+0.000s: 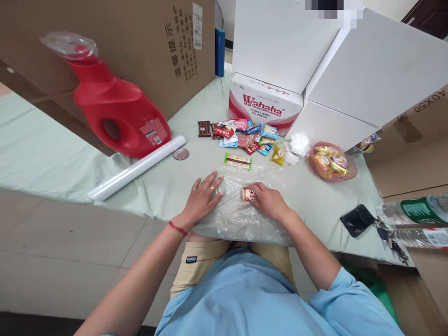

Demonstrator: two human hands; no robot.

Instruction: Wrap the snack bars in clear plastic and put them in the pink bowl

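A sheet of clear plastic film point(229, 214) lies wrinkled across the table in front of me. My left hand point(202, 198) rests flat at the film's left edge, fingers spread. With its fingers closed, my right hand point(269, 200) holds a small red and white wrapped snack point(248, 194) on the film. Just beyond the film lies a green-ended snack bar point(238, 161). Behind it is a heap of packaged snacks point(247, 140) in several colours. A yellow packet point(277, 154) sits at the heap's right side.
Left, a roll of film point(136, 169) lies before a red jug point(119, 107), near a round disc point(181, 153). A Wahaba carton point(264, 105) and white boxes stand behind. Right are a pink bowl point(317, 171) of gold-wrapped items, a black wallet-like item point(357, 220), keys and bottles point(420, 210).
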